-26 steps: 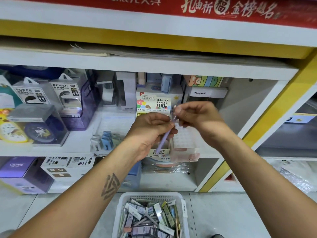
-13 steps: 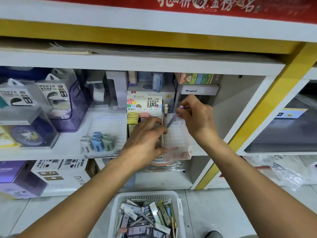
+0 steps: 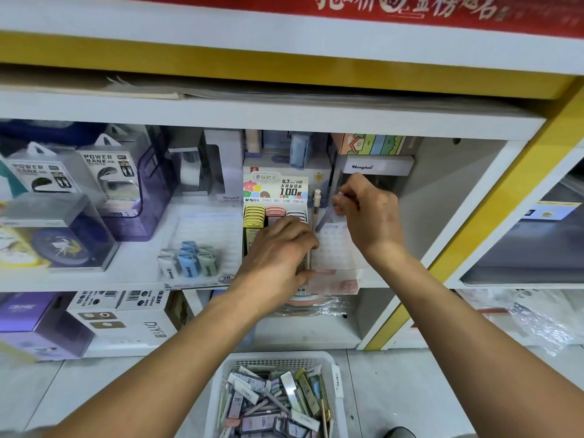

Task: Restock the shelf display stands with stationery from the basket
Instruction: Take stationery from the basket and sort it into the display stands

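Stationery basket [image 3: 335,374] sat on the floor below us, loaded with lead boxes, so restocking was barely started. Our right hand [image 3: 368,213] pinched a purple pencil [image 3: 324,221], tip angled into the clear display stand [image 3: 339,248] beside one pencil already standing there. Left hand [image 3: 281,248] gripped the stand's edge to steady it.

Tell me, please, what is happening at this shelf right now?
A person is restocking a stationery shelf. The right hand pinches a purple pen and lowers its tip toward the clear display stand, while the left hand steadies the front of the pencil-lead display box beside it. One beige pen already stands upright between them. The white basket on the floor below is full of stationery packs.
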### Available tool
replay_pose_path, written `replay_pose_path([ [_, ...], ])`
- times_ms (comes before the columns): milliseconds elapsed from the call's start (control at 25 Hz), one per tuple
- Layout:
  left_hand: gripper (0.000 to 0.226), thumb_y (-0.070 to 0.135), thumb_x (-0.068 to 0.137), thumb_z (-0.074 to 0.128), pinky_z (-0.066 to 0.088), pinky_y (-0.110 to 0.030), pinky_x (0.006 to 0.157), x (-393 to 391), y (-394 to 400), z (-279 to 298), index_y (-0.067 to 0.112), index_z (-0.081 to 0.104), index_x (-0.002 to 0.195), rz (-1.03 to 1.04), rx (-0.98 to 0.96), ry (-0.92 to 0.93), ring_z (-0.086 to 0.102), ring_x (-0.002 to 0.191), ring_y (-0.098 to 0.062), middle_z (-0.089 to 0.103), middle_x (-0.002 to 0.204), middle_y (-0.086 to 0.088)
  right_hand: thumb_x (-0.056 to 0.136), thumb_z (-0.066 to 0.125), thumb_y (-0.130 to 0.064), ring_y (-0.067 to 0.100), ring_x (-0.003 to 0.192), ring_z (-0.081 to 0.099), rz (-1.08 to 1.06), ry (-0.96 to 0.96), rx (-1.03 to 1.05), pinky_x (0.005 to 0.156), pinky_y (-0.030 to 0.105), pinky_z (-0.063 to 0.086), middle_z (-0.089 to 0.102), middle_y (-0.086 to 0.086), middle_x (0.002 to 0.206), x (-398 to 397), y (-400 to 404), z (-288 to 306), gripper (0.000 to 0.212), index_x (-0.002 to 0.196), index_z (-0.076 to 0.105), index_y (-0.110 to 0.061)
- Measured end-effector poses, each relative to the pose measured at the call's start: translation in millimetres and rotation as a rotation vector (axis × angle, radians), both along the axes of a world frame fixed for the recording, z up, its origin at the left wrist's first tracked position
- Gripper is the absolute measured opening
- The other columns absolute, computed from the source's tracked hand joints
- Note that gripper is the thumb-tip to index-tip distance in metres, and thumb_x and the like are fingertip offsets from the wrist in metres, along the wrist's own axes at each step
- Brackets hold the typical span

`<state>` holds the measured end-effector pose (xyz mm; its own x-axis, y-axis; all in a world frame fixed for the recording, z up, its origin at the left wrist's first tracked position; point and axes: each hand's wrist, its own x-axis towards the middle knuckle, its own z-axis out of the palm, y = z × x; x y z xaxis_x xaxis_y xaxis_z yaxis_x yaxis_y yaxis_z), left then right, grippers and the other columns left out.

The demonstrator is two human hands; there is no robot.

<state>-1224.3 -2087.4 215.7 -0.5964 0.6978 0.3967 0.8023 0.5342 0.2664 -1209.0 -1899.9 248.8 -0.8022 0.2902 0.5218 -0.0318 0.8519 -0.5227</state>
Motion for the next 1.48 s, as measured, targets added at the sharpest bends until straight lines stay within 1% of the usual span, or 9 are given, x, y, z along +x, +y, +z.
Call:
replay_pose_path([
  [440,0.048,0.033,0.07,0.084,0.038,-0.038,0.095,0,1,-4,0.019,0.067,0.112,0.037,0.006,-0.008,0.039,0.127,-0.016,0.061,0.123,0.008,0.093,0.056,0.003,0.034,0.076,0.064,0.148,-0.064,0.143,0.067,0.04,0.049,0.068,0.015,0.079,-5,-3,-2,0.014,0.089,0.069,0.002],
  [600,0.048,0.034,0.072,0.082,0.037,-0.038,0.097,2,1,-3,0.019,0.066,0.115,0.04,0.001,-0.023,0.037,0.129,-0.015,0.06,0.126,0.009,0.099,0.049,-0.004,0.032,0.1,0.064,0.139,-0.224,0.187,0.078,0.028,0.043,0.071,0.013,0.107,-1,-6,-4,0.035,0.13,0.063,-0.011],
  [720,0.05,0.032,0.074,0.08,0.037,-0.039,0.099,6,0,4,0.018,0.064,0.119,0.038,0.002,-0.02,0.041,0.126,-0.017,0.057,0.126,0.006,0.097,0.048,-0.004,0.029,0.088,0.061,0.082,-0.288,0.12,0.07,0.026,0.039,0.067,0.009,0.094,8,-10,2,0.052,0.147,0.045,-0.019],
  [920,0.019,0.016,0.082,0.064,0.045,-0.034,0.079,37,-17,12,0.015,0.061,0.101,0.08,0.095,0.034,0.052,0.099,-0.021,0.059,0.103,0.0,0.091,0.051,-0.006,0.015,0.077,0.066,0.137,-0.135,-0.049,0.074,0.022,0.049,0.072,-0.002,0.09,54,-46,20,0.033,0.114,0.071,-0.016],
  [1000,0.016,0.014,0.083,0.057,0.049,-0.034,0.068,53,-32,4,0.019,0.06,0.097,0.101,-0.037,-0.121,0.058,0.088,-0.021,0.062,0.099,-0.001,0.086,0.053,-0.004,0.01,0.072,0.062,0.198,-0.238,-0.042,0.075,0.022,0.051,0.07,-0.005,0.082,76,-65,8,0.03,0.1,0.076,-0.017],
  [1120,0.016,0.012,0.082,0.057,0.053,-0.039,0.068,72,-54,-25,0.015,0.063,0.096,0.102,-0.383,-0.367,0.062,0.086,-0.027,0.067,0.095,-0.008,0.083,0.055,-0.001,0.017,0.077,0.066,0.296,-0.614,0.054,0.075,0.029,0.055,0.072,0.003,0.085,108,-88,-45,0.026,0.089,0.075,-0.016],
  [1280,0.006,0.006,0.082,0.061,0.047,-0.04,0.069,96,-85,-91,0.0,0.061,0.08,0.088,-0.735,-0.567,0.059,0.083,-0.034,0.06,0.085,-0.02,0.083,0.054,-0.001,0.023,0.11,0.064,0.305,-1.009,0.146,0.093,0.03,0.052,0.07,0.009,0.118,150,-110,-154,0.035,0.111,0.074,-0.01],
  [1360,0.028,0.006,0.083,0.062,0.043,-0.037,0.066,106,-95,-131,0.007,0.044,0.062,0.117,-0.789,-0.629,0.052,0.077,-0.03,0.052,0.074,-0.017,0.084,0.057,-0.001,0.028,0.112,0.063,0.266,-1.13,0.11,0.091,0.03,0.053,0.068,0.014,0.12,165,-110,-203,0.033,0.113,0.072,-0.005],
  [1480,0.011,0.01,0.088,0.06,0.046,-0.033,0.073,118,-105,-184,0.007,0.054,0.079,0.13,-0.864,-0.71,0.061,0.093,-0.031,0.062,0.097,-0.016,0.085,0.059,-0.003,0.032,0.111,0.062,0.167,-1.22,0.036,0.082,0.028,0.049,0.064,0.019,0.12,180,-104,-258,0.033,0.118,0.066,-0.001],
])
